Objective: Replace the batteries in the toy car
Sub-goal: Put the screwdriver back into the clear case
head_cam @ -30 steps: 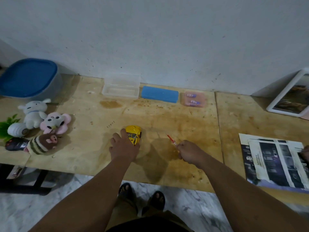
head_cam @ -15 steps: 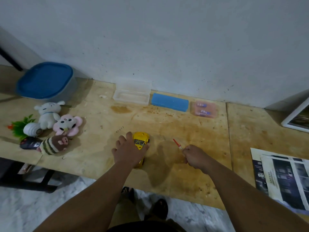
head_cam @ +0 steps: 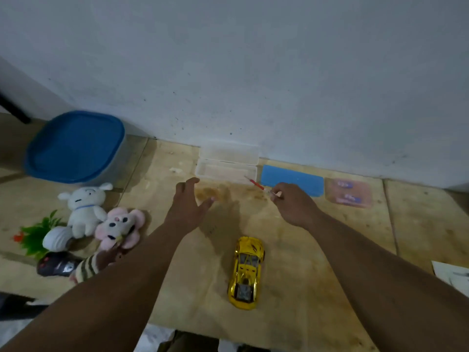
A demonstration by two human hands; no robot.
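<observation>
Your right hand has its fingers curled in, and the fingertips pinch a thin little screwdriver with a red handle, so the tool pokes up and away toward the wall. That hand floats over the wooden table, just in front of the blue case and near the right end of the clear plastic box. Your left hand is spread wide with the fingers straight and apart, and it holds nothing (the thumb sticks out to the right). It is stretched toward the left end of the clear plastic box, above a brown stain on the wood. Both of your arms reach far forward from the bottom corners. The toy car is shiny yellow and sits on its wheels on the table between your two arms, well apart from both hands and closer to you, near the front edge. Its nose points toward the wall. A pink packet lies just right of the blue case. Off to your left lie some soft toys and a tub with a blue lid.
</observation>
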